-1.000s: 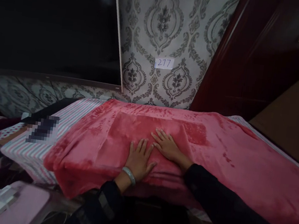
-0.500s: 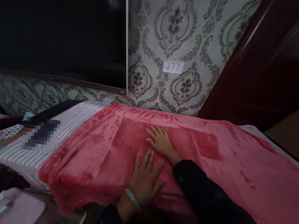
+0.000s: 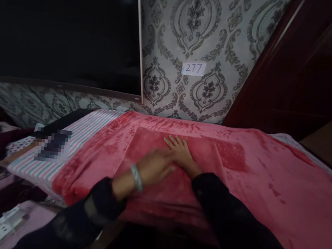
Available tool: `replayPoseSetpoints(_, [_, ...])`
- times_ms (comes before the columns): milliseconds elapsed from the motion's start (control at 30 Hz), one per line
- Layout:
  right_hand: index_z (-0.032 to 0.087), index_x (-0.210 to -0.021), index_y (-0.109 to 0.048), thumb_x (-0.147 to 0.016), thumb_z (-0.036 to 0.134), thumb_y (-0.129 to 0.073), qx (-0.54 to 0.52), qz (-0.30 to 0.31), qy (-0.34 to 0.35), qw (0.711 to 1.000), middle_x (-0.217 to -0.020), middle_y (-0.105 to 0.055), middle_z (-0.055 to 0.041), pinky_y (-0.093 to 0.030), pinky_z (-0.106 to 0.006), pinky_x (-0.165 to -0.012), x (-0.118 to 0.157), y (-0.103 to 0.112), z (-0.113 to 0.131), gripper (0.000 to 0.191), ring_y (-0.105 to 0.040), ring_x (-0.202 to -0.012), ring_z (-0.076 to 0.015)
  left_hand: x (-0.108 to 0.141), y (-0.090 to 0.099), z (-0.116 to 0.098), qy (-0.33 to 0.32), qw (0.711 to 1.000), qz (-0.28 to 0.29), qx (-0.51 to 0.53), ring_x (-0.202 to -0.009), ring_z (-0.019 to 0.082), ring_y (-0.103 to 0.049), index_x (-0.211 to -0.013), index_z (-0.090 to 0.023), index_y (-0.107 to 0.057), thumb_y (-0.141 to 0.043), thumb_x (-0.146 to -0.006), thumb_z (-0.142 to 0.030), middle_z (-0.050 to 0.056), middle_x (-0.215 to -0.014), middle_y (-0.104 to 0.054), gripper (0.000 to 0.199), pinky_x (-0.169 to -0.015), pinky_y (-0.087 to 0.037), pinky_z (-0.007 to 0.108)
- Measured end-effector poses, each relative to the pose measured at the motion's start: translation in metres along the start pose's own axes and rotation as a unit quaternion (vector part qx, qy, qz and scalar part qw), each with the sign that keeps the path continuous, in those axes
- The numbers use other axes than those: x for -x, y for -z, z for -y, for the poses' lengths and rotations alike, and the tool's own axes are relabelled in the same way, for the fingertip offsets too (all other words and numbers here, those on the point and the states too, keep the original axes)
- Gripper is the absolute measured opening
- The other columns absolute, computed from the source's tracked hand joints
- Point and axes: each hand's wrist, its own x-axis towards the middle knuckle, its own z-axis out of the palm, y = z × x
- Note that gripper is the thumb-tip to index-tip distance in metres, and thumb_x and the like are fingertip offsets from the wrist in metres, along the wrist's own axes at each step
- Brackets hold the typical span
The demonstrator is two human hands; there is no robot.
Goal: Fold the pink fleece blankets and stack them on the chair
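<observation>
A red plush blanket (image 3: pixel 267 185) is spread over a striped cloth (image 3: pixel 91 131) on a raised surface. In its middle is a smoother, darker rectangular area (image 3: pixel 148 142); whether this is a separate layer or flattened pile I cannot tell. My right hand (image 3: pixel 180 152) lies flat on that area, fingers stretched out and apart. Just left of it, my left hand (image 3: pixel 154 169), with a pale bangle on the wrist, is over the same area and reaches to the right hand's near side. Motion smears its fingers, so their pose is unclear.
A large dark screen (image 3: pixel 63 27) stands behind on the left. Patterned wallpaper bears a paper label (image 3: pixel 193 68) reading 277. A dark red wooden panel (image 3: pixel 305 77) rises at right. A power strip (image 3: pixel 1 229) lies low at left; a pixelated dark object (image 3: pixel 54 146) rests on the striped cloth.
My left hand has moved up from the near part of the rectangular area toward my right hand, and its forearm now angles in from the left. My right hand stays flat in place.
</observation>
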Motion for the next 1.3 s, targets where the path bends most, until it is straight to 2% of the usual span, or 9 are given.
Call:
replayPoseSetpoints(67, [0.026,-0.157,-0.04,-0.105,0.049,-0.036,-0.004,0.0,-0.001,1.0,-0.165,-0.031,-0.0095,-0.02,-0.061,-0.121,0.0,0.0,-0.001,0.057,-0.026,-0.152,-0.0354,-0.039,0.018,0.024,0.08,0.995,-0.025,-0.054,-0.141,0.026,-0.047,-0.141,-0.02,-0.056,-0.046,-0.098,-0.026,0.012,-0.151,-0.054,0.045,-0.121,-0.031,0.051])
replayPoseSetpoints(167, [0.026,-0.158,-0.036,-0.105,0.05,-0.036,-0.013,-0.002,-0.004,1.0,-0.165,-0.031,-0.0086,-0.019,-0.061,-0.121,-0.001,0.001,-0.001,0.059,-0.025,-0.152,-0.0344,-0.074,0.006,0.064,0.226,0.967,-0.013,-0.115,-0.152,0.034,-0.028,-0.153,-0.021,-0.043,-0.042,-0.101,-0.038,0.013,-0.163,-0.036,0.055,-0.122,-0.017,0.066])
replayPoseSetpoints(267, [0.027,-0.157,-0.039,-0.105,0.051,-0.036,-0.024,0.0,-0.007,1.0,-0.166,-0.031,-0.0069,-0.019,-0.059,-0.121,-0.002,0.002,0.0,0.058,-0.026,-0.152,-0.0324,-0.077,-0.029,0.094,0.308,0.941,0.018,-0.137,-0.153,0.037,-0.024,-0.155,-0.02,-0.041,-0.032,-0.102,-0.044,0.013,-0.163,-0.034,0.059,-0.12,-0.014,0.07])
replayPoseSetpoints(400, [0.027,-0.155,-0.042,-0.105,0.05,-0.034,-0.04,-0.005,-0.013,0.999,-0.164,-0.036,-0.005,-0.019,-0.054,-0.123,-0.002,0.004,-0.004,0.056,-0.027,-0.152,-0.0283,-0.071,-0.055,0.11,0.309,0.939,0.013,-0.149,-0.153,0.038,-0.023,-0.157,-0.021,-0.038,-0.028,-0.102,-0.045,0.012,-0.164,-0.035,0.061,-0.12,-0.01,0.07])
replayPoseSetpoints(633, [0.018,-0.15,-0.049,-0.105,0.044,-0.032,0.004,-0.028,-0.246,0.969,-0.158,-0.044,-0.0127,-0.022,-0.056,-0.119,0.013,0.017,-0.049,0.054,-0.033,-0.147,-0.0331,-0.075,-0.053,0.114,0.317,0.94,-0.006,-0.129,-0.153,0.036,-0.024,-0.155,-0.023,-0.041,-0.029,-0.1,-0.049,0.01,-0.163,-0.037,0.063,-0.122,-0.009,0.067])
replayPoseSetpoints(833, [0.025,-0.157,-0.039,-0.105,0.047,-0.025,-0.033,-0.014,-0.374,0.927,-0.165,-0.032,-0.0096,-0.036,-0.059,-0.112,0.034,0.018,-0.08,0.058,-0.032,-0.148,-0.0346,-0.068,-0.047,0.119,0.423,0.896,-0.084,-0.111,-0.153,0.039,-0.021,-0.151,-0.021,-0.047,-0.027,-0.099,-0.045,0.012,-0.164,-0.033,0.061,-0.117,-0.022,0.069])
replayPoseSetpoints(967, [0.025,-0.16,-0.031,-0.105,0.043,-0.021,-0.04,-0.002,-0.384,0.923,-0.167,-0.027,-0.0103,-0.035,-0.059,-0.113,0.047,0.021,-0.083,0.06,-0.031,-0.149,-0.0344,-0.067,-0.04,0.122,0.437,0.894,-0.065,-0.076,-0.15,0.039,-0.029,-0.154,-0.022,-0.043,-0.026,-0.098,-0.048,0.011,-0.165,-0.033,0.063,-0.114,-0.031,0.067])
replayPoseSetpoints(1133, [0.027,-0.162,-0.027,-0.105,0.049,-0.024,-0.017,0.048,-0.374,0.926,-0.17,-0.016,-0.0093,-0.025,-0.063,-0.117,0.067,0.049,-0.069,0.061,-0.015,-0.155,-0.036,-0.067,-0.022,0.103,0.414,0.907,-0.027,-0.077,-0.156,0.038,-0.007,-0.159,-0.021,-0.034,-0.027,-0.099,-0.054,0.014,-0.17,-0.017,0.068,-0.118,-0.022,0.068])
replayPoseSetpoints(1300, [0.028,-0.161,-0.03,-0.104,0.055,-0.032,0.001,-0.001,-0.196,0.981,-0.169,-0.021,-0.0108,-0.02,-0.061,-0.12,0.094,0.052,-0.012,0.063,-0.017,-0.154,-0.0361,-0.033,-0.03,0.041,0.227,0.971,0.032,-0.072,-0.156,0.036,-0.012,-0.16,-0.028,-0.03,-0.035,-0.098,-0.06,0.009,-0.169,-0.02,0.07,-0.121,-0.011,0.068])
